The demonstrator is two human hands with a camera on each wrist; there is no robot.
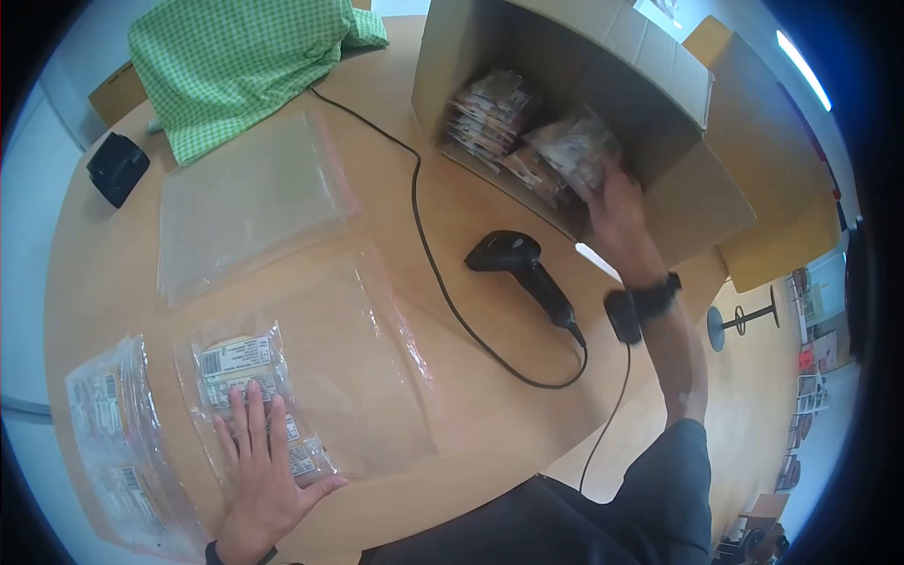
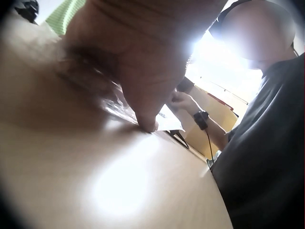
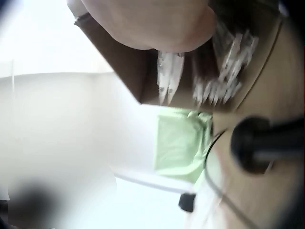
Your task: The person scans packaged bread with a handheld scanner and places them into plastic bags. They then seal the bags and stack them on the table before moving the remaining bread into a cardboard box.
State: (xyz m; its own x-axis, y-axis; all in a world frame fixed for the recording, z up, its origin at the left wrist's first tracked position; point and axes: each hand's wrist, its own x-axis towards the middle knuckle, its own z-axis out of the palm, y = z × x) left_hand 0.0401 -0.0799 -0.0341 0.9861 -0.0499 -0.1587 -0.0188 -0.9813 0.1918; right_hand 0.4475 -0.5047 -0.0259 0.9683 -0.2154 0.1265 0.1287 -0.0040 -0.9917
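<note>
Tan table [image 1: 499,414] bears a box [image 1: 692,193] of packets [image 1: 488,118], right hand [image 1: 620,218] gripping some.

The head view looks forward and steeply down from above the near edge of the desk [image 1: 527,424], wide and rounded, taking in both hands. The left-wrist view sits low and close beneath the left hand [image 1: 259,490], tilted, facing along the near edge towards the right hand [image 1: 617,221], which the head view shares. The right-wrist view, turned sideways, looks closely past that hand into the carton [image 1: 673,193]; it and the head view share the packets [image 1: 494,113] and scanner [image 1: 513,252]. The green cloth [image 1: 235,71] by the far edge appears in all three.
</note>
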